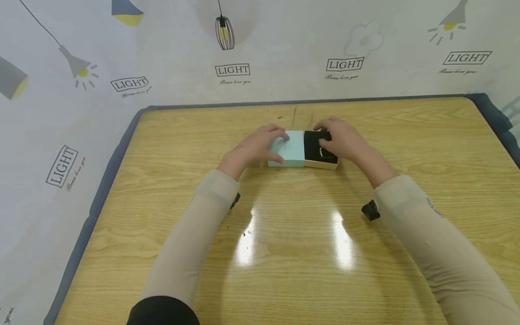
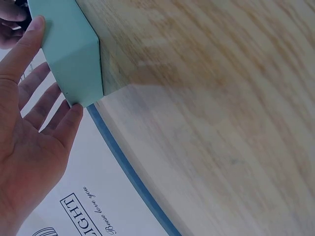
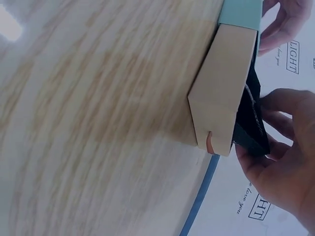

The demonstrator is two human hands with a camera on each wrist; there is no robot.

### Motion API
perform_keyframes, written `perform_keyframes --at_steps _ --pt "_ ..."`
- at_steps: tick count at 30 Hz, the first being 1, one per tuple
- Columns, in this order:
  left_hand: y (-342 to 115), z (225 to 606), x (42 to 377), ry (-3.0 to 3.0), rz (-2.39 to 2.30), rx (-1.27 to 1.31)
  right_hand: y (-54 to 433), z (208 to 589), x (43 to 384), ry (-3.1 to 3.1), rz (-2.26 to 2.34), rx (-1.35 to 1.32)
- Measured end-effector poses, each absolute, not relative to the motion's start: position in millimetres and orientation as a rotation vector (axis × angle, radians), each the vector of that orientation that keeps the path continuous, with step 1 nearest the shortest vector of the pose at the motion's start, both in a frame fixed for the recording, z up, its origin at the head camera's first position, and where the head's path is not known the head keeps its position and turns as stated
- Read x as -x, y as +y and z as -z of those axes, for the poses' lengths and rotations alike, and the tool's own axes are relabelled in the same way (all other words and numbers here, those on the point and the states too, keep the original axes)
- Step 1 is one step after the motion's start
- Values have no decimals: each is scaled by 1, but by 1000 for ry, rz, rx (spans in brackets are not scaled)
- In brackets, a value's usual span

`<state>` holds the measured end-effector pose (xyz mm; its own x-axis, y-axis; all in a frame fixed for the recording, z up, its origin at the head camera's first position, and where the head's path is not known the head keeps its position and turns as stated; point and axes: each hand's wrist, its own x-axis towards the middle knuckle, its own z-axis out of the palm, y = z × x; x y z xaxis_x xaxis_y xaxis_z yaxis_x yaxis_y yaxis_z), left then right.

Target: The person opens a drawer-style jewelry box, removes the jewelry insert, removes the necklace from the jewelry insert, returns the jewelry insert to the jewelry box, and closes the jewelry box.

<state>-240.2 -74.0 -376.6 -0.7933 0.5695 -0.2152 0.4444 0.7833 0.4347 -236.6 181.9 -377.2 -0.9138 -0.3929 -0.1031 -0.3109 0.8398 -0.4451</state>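
A jewellery gift box lies flat near the far side of the table, its pale teal sleeve (image 1: 293,148) on the left and its beige drawer (image 3: 224,71) slid out to the right. My left hand (image 1: 257,146) holds the sleeve, thumb at the front edge and other fingers across the top. At the drawer, my right hand (image 1: 343,139) grips a black insert (image 3: 253,120) between thumb and fingers. That insert is tilted up partly out of the drawer in the right wrist view. A thin silvery chain (image 3: 253,103) runs across it. A small brown tab (image 3: 210,142) shows at the drawer's end.
The wooden table (image 1: 292,280) has a blue-grey edging (image 1: 252,104) along its back and left. Behind it hangs a white wall covering (image 1: 280,40) printed with lamps. Black wrist devices (image 1: 370,210) show under both sleeves.
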Motion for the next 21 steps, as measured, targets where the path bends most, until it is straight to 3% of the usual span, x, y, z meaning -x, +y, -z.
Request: perform_keyframes --at_steps 21 --pt "-74 379 241 2645 -517 -770 186 370 239 2749 716 489"
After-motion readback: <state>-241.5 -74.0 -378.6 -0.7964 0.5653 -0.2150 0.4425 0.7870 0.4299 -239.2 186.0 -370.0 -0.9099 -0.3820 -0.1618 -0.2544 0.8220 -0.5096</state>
